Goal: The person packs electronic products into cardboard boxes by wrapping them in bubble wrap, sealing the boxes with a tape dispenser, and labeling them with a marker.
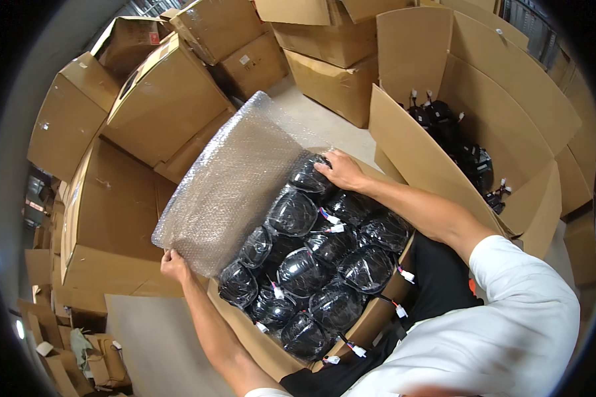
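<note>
A bubble wrap sheet (228, 185) stands raised along the far left side of an open cardboard box (255, 347). At the sheet's near left corner my left hand (174, 266) is closed, pinching its edge. Several rounded black parts wrapped in clear plastic, one a part near the middle (302, 271), fill the box in rows. White plugs on short coloured wires (334, 228) stick out between them. My right hand (343, 171) lies at the box's far corner, fingers curled over a wrapped black part (309, 173) beside the sheet's end; what they grip is hidden.
At right stands a tall open carton (424, 155) with loose black parts (467, 159) inside. Stacked cartons (172, 99) rise behind the sheet and a big carton (112, 212) stands at left. A flat panel (149, 344) lies at lower left. My legs (444, 278) border the box's near side.
</note>
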Demonstrator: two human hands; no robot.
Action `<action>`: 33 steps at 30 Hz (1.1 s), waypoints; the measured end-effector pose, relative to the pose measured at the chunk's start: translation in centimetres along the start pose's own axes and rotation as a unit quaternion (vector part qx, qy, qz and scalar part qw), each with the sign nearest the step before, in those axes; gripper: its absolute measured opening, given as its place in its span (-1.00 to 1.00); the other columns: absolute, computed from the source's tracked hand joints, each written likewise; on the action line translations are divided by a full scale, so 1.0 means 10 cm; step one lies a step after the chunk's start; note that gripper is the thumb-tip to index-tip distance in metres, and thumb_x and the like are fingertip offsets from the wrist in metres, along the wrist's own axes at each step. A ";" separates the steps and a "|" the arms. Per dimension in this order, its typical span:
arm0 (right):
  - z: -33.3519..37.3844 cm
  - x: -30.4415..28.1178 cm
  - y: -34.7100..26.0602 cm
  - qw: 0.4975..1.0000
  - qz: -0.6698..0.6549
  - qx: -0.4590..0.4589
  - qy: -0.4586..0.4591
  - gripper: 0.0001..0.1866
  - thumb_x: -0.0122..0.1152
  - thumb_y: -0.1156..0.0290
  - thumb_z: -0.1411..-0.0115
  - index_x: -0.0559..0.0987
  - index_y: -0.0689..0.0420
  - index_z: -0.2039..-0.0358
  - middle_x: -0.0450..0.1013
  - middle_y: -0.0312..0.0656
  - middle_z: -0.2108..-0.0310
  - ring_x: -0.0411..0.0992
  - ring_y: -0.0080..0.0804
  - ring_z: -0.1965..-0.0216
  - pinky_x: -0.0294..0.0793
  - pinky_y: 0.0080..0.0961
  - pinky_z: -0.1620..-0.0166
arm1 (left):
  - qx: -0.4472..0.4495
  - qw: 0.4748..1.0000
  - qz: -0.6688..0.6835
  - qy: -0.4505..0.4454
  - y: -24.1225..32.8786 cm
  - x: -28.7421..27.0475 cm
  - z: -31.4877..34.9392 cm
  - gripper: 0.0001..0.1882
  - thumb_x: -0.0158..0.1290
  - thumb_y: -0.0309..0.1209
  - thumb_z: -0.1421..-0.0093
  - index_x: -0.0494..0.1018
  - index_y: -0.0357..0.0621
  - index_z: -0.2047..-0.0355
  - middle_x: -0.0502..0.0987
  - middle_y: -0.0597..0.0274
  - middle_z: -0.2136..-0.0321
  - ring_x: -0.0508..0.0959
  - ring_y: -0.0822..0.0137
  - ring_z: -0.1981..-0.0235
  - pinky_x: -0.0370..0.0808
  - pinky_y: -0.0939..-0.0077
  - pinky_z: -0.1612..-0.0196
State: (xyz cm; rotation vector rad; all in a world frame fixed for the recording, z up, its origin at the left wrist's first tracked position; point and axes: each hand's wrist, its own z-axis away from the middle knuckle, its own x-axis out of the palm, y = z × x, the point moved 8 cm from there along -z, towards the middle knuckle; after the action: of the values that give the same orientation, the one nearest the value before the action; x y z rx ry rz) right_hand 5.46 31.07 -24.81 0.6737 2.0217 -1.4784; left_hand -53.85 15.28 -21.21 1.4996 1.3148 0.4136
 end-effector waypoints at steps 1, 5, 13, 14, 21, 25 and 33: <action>-0.02 -0.02 0.03 1.000 -0.003 0.001 -0.009 -0.41 0.11 -0.05 -0.28 0.54 0.29 0.02 0.44 0.26 0.01 0.41 0.19 -0.07 0.39 -0.06 -0.14 | -0.007 0.999 0.041 -0.007 0.07 -0.03 0.08 -0.79 0.16 -0.50 -0.21 0.55 -0.45 0.22 0.61 0.13 0.32 0.57 0.34 0.34 0.52 0.48 0.20; 0.04 -0.02 -0.13 0.999 0.011 0.016 -0.043 -0.43 0.11 -0.04 -0.28 0.54 0.28 0.03 0.43 0.25 -0.01 0.41 0.20 -0.07 0.41 -0.04 -0.12 | -0.002 0.987 0.143 -0.072 0.39 -0.53 0.46 -0.86 0.10 -0.54 -0.24 0.52 -0.37 0.21 0.58 0.19 0.30 0.55 0.41 0.28 0.50 0.52 0.15; 0.10 -0.99 -0.73 0.962 -0.016 -0.147 0.231 -0.31 0.33 0.33 -0.14 0.32 0.20 -0.25 0.23 0.11 -0.22 0.27 0.10 -0.23 0.30 -0.10 -0.24 | 0.072 0.928 0.054 -0.360 1.04 -0.96 2.08 -0.78 0.11 -0.64 -0.16 0.54 -0.35 0.16 0.61 0.17 0.21 0.58 0.35 0.14 0.48 0.50 0.02; 0.16 -1.02 -0.96 0.962 -0.025 -0.153 0.227 -0.31 0.33 0.33 -0.14 0.32 0.20 -0.25 0.23 0.11 -0.22 0.27 0.10 -0.23 0.30 -0.10 -0.24 | 0.098 0.921 -0.004 -0.378 0.92 -1.07 2.18 -0.76 0.12 -0.68 -0.10 0.56 -0.33 0.18 0.63 0.13 0.19 0.60 0.29 0.13 0.48 0.44 -0.01; 0.63 -0.28 -2.24 0.828 0.181 -0.528 0.057 -0.42 0.15 0.46 -0.16 0.41 0.05 -0.24 0.10 -0.06 -0.39 0.04 -0.15 -0.43 -0.11 -0.10 -0.47 | 0.407 0.815 -0.218 -0.349 1.36 -1.02 2.77 -0.87 0.14 -0.61 -0.03 0.55 -0.10 0.41 0.56 0.19 0.27 0.53 0.12 0.08 0.31 -0.02 -0.17; 0.51 -0.03 -2.26 0.743 0.347 -0.564 -0.100 -0.79 0.16 0.35 -0.12 0.65 0.07 0.25 0.47 -0.13 -0.07 0.20 -0.22 -0.33 -0.18 -0.07 -0.49 | 0.398 0.817 -0.270 -0.317 1.30 -1.12 2.74 -0.89 0.11 -0.58 -0.08 0.54 -0.12 0.38 0.56 0.16 0.20 0.53 0.08 0.06 0.29 -0.04 -0.19; 0.82 -0.56 -1.10 0.808 0.260 -0.327 -0.415 -0.62 0.38 0.13 -0.11 0.62 0.16 0.22 0.56 0.09 0.20 0.54 0.05 0.11 0.51 -0.09 0.04 | 0.372 0.832 -0.288 -0.294 1.15 -1.39 2.58 -0.83 0.09 -0.63 0.03 0.54 -0.14 0.39 0.57 0.07 0.17 0.51 0.03 -0.02 0.27 0.02 -0.19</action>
State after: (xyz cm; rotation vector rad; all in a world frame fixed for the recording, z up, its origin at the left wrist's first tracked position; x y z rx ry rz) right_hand 3.20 19.81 -15.50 0.1779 1.3279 -0.5052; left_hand -32.21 -7.11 -16.54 1.5316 1.3752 -0.9960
